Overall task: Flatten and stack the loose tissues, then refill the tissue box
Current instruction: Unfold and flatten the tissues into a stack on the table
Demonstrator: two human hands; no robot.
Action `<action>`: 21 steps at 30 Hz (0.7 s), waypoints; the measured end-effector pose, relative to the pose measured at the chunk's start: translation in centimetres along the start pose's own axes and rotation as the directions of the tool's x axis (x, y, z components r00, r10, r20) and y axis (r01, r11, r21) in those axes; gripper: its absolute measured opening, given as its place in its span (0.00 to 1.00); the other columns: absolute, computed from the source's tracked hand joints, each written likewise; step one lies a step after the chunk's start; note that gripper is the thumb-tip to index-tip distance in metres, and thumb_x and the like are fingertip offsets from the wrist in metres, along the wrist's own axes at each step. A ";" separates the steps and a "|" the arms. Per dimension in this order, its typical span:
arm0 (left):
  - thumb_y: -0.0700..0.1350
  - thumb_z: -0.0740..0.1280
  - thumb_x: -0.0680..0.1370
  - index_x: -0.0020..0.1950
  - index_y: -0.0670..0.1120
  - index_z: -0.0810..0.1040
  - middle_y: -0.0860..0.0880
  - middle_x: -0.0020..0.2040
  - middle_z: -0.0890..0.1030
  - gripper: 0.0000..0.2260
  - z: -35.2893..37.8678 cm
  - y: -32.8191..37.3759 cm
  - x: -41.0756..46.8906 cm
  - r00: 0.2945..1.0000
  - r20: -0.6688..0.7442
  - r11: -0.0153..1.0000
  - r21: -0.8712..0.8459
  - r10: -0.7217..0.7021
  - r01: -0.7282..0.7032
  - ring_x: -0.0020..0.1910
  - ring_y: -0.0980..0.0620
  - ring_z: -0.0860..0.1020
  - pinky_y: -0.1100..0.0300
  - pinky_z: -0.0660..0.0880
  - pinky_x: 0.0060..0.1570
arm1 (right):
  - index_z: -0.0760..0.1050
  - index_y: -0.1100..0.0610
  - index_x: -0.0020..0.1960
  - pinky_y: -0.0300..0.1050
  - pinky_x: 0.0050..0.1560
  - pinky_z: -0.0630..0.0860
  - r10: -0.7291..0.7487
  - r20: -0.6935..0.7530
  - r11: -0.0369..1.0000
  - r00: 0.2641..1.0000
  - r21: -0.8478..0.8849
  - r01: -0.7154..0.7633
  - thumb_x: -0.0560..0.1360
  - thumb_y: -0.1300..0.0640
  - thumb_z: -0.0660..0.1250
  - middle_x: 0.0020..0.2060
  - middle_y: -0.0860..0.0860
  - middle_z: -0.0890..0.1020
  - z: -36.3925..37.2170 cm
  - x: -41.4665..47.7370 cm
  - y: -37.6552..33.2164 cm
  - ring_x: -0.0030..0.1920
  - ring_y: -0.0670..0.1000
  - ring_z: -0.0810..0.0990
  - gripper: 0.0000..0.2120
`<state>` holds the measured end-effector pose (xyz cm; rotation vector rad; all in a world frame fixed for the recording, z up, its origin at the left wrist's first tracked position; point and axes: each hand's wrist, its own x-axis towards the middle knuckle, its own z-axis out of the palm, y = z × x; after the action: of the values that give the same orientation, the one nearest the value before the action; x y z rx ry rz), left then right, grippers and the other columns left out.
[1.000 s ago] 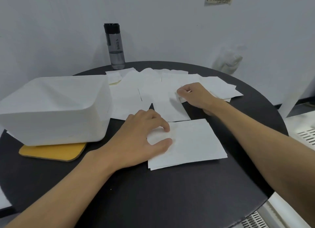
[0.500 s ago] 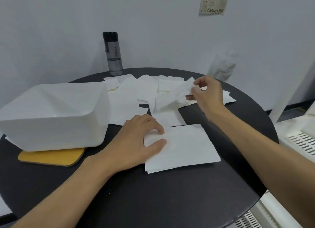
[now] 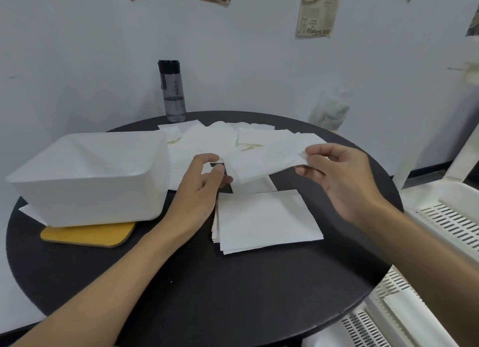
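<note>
pinches with right fingers one edge of a limp, featherlight tissue; poses left fingers half curled at opposite corner, grip unclear. holds sheet aloft just beyond stack on table, near tissue box. likely tears easily: take corners.

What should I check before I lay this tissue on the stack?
1. The right hand pinches the tissue: ok.
2. The left hand holds its other corner: cannot tell.
3. The top of the stack is free of hands: ok.
4. The stack edges are even: not ok, the left edges splay.
5. The box stands apart from the stack: ok.
</note>
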<state>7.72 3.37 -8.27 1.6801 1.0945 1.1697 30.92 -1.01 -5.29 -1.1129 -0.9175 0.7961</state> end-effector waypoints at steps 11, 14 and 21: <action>0.38 0.70 0.79 0.61 0.52 0.71 0.47 0.33 0.76 0.16 -0.7 0.3 -0.5 0.989 -0.087 0.987 -0.099 0.121 -0.130 0.36 0.45 0.75 0.56 0.72 0.39 | 0.81 0.60 0.50 0.50 0.47 0.82 -0.003 0.166 0.986 0.986 -0.165 0.031 0.76 0.68 0.69 0.47 0.56 0.83 -0.9 -3.0 0.5 0.45 0.56 0.81 0.06; 0.37 0.69 0.79 0.60 0.52 0.72 0.43 0.33 0.75 0.15 -0.8 0.3 -0.8 0.993 -0.037 0.987 -0.111 0.109 -0.113 0.35 0.45 0.73 0.59 0.70 0.35 | 0.80 0.52 0.56 0.51 0.50 0.79 -0.013 0.168 0.957 0.986 -0.283 0.061 0.76 0.62 0.71 0.46 0.54 0.84 -1.3 -2.8 0.5 0.47 0.55 0.83 0.11; 0.34 0.66 0.79 0.58 0.51 0.74 0.44 0.31 0.75 0.14 -1.0 0.1 -1.5 0.989 0.068 0.991 -0.034 0.130 -0.128 0.33 0.52 0.74 0.60 0.72 0.37 | 0.83 0.55 0.46 0.47 0.52 0.77 -0.005 0.232 0.898 0.973 -0.426 0.106 0.75 0.62 0.72 0.42 0.54 0.86 -1.5 -3.2 1.1 0.42 0.48 0.82 0.04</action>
<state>6.51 2.09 -8.30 1.7770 0.9331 1.1925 30.90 -4.16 -7.23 -1.3954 -1.3622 0.6945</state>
